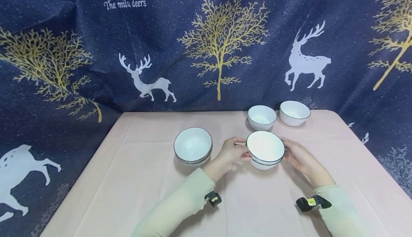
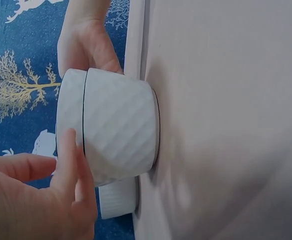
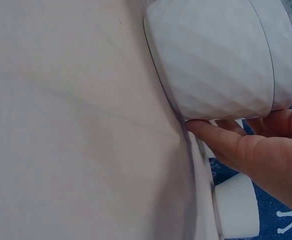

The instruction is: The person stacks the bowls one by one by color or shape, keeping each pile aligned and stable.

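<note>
Bowl pair (image 1: pixel 265 151), two nested white bowls with dark rims, stood upright at about 2 o'clock from the middle of the pink-covered desk (image 1: pixel 128 179). Left grip (image 1: pixel 232 150) was closed on the pair's 9 o'clock side, fingers against the textured outer wall. Right grip (image 1: pixel 297 156) held the 3 o'clock side, one fingertip down by the base in the right wrist view. Base sat very near the desk top; couldn't tell if it touched. Stack (image 1: pixel 193 144) of nested bowls was at 9 o'clock from the pair, upright, well apart from it; couldn't get an exact count. Near bowl (image 1: pixel 262 117), single and upright, was at 12 o'clock just past the pair. Far bowl (image 1: pixel 294 113), also single and upright, was between 1 and 2 o'clock, just beside near bowl. Both sleeves (image 1: pixel 183 201) were pale green, black wrist cams (image 1: pixel 213 198) on each. Navy backdrop (image 1: pixel 190 87) ran across 12 o'clock behind the desk, printed with white deer and yellow trees.
</note>
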`<state>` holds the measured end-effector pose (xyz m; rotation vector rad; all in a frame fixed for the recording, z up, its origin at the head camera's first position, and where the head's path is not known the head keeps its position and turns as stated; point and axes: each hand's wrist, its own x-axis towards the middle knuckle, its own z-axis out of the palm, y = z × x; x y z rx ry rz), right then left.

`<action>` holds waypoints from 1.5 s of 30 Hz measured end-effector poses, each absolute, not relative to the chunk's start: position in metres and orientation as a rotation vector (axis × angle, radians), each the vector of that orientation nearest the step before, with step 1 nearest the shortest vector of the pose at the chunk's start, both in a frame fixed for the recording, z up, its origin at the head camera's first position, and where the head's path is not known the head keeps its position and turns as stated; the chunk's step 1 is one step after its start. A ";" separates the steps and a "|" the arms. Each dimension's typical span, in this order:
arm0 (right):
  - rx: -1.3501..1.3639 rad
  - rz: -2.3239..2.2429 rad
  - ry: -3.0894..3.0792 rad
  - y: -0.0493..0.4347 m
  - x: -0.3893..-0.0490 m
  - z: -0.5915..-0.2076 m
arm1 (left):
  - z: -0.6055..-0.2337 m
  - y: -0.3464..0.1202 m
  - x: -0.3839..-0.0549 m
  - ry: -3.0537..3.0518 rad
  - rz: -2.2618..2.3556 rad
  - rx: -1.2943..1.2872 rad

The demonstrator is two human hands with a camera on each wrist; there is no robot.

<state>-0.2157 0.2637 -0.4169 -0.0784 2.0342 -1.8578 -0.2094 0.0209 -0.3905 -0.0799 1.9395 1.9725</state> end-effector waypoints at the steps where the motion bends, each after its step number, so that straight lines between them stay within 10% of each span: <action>1: -0.074 -1.860 2.034 0.264 -0.216 -0.416 | -0.391 0.021 -0.209 1.940 1.986 -0.087; 45: -0.258 -1.980 2.009 0.284 -0.258 -0.399 | -0.417 0.031 -0.197 1.468 2.320 -0.275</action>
